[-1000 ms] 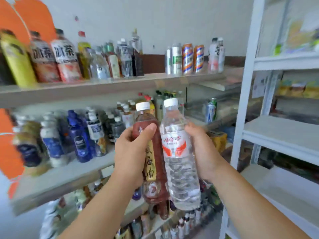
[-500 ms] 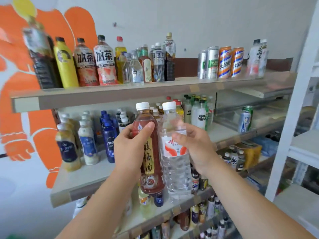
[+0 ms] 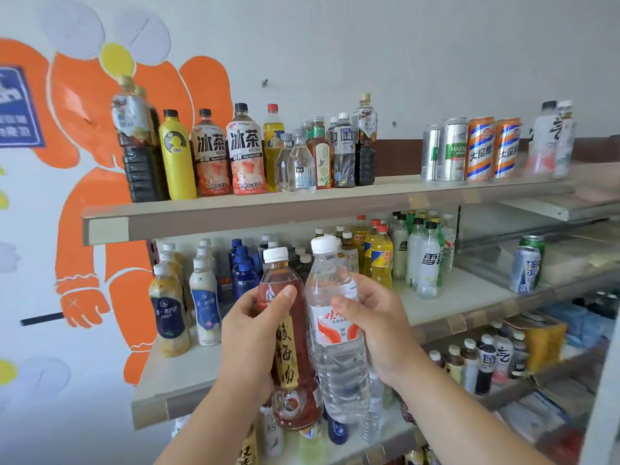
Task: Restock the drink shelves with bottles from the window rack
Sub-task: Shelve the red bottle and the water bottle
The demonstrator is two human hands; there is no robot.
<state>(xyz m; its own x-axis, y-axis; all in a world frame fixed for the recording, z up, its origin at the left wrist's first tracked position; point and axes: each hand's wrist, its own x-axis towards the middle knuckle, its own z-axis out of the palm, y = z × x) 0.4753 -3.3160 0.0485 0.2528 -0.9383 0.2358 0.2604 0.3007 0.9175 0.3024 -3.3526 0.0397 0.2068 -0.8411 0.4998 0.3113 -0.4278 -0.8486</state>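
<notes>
Both hands are occupied: my left hand (image 3: 249, 333) curls round the brown tea bottle (image 3: 287, 350) and my right hand (image 3: 379, 327) grips the water bottle (image 3: 339, 374), the two bottles touching, near upright, before the middle shelf (image 3: 469, 293). Recommended: shelve one at a time on its bare board, upright, without nudging the standing rows (image 3: 421, 263).

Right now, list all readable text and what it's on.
"冰茶 ICE TEA": iced tea bottles.
"大窑": orange cans.
"HARB", rest cut off: silver can.
"雪碧": white-green bottle.
"酸梅汤": brown bottle, left hand.
"娃哈", rest covered: water bottle, right hand.
Blue sign and small labels: blurred.
</notes>
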